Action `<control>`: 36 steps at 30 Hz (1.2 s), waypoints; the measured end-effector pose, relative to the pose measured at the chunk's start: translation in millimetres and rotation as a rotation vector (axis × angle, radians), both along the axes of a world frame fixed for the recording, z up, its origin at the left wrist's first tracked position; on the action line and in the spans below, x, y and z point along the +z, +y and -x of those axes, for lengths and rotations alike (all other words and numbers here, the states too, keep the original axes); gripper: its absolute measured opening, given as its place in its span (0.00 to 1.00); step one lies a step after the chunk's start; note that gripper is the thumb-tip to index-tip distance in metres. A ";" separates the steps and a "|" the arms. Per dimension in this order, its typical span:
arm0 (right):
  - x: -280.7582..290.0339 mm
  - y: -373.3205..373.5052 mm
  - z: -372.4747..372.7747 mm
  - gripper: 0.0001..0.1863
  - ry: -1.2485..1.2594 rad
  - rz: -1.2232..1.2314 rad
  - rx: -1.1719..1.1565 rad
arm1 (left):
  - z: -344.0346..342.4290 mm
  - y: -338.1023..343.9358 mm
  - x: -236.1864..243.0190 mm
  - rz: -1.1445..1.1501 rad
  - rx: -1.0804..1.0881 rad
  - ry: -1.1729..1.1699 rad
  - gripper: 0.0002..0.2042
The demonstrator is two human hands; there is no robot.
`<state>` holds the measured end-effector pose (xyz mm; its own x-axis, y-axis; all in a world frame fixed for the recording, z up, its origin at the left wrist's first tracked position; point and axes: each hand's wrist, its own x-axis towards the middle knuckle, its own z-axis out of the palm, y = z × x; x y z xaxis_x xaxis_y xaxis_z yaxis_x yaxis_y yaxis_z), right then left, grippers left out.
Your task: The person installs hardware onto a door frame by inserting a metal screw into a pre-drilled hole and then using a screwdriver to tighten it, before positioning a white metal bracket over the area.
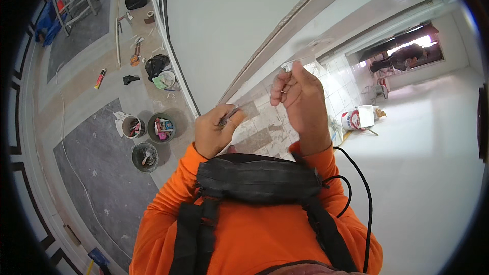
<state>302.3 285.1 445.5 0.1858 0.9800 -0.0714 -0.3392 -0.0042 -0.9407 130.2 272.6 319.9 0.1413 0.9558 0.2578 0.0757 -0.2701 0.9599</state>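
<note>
My left hand (215, 131) is closed around a slim grey metal-looking tool (227, 116); its kind is hidden by the fingers. To the right and higher up, my right hand (301, 94) has its fingers curled in, palm partly showing. Between thumb and fingertips it pinches a small whitish piece (287, 67), too small to name. Both hands are raised in front of my chest, apart from each other. Just beyond them runs a pale wall edge or frame (282, 30) with a rough, unfinished strip along it.
On the floor at left stand a bucket of coloured items (171, 135), a white bucket (127, 133) and a dark bucket with a brush (136, 163). A ladder (76, 7) is farther off. A white and red pail (351, 120) sits at right. A cable (368, 198) hangs beside me.
</note>
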 end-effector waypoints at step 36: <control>-57.3 27.3 -56.3 0.11 -0.175 -0.436 -0.244 | -24.7 -1.6 57.9 -0.292 0.210 -0.135 0.19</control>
